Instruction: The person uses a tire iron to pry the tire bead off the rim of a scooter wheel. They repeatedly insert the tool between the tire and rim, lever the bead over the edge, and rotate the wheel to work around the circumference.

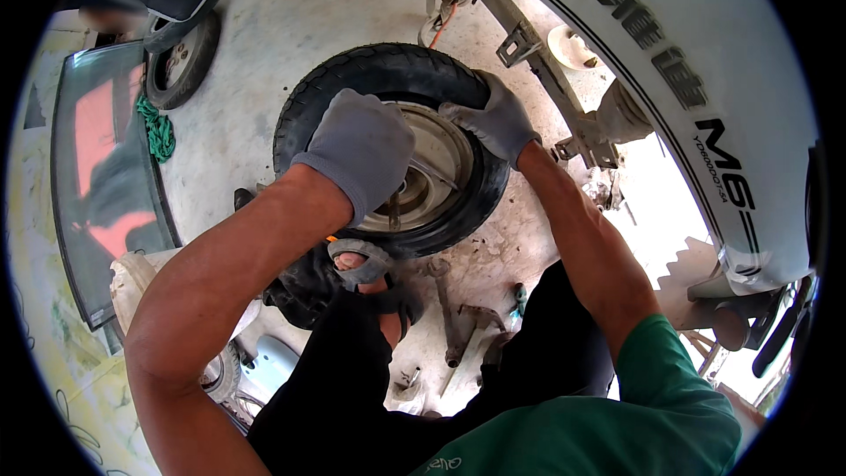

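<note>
A black tyre (304, 106) on a pale metal wheel hub (449, 154) lies on its side on the floor in front of me. My left hand (363, 143), in a grey glove, is closed in a fist above the hub's left part. Whatever it grips is hidden beneath the glove. A short brown bar-like piece (394, 211) shows just below that fist, and I cannot tell whether the two are joined. My right hand (495, 119), gloved too, clasps the tyre's right side. Its thumb lies across the sidewall toward the hub, with the fingers mostly out of sight around the tread.
Near my feet lies a wrench (448, 313). A sandalled foot (361, 263) stands close to the tyre's near edge. Left are a glass panel (110, 185), a green cloth (157, 130) and another wheel (185, 62). A white vehicle body (670, 106) and metal frame (564, 92) stand right.
</note>
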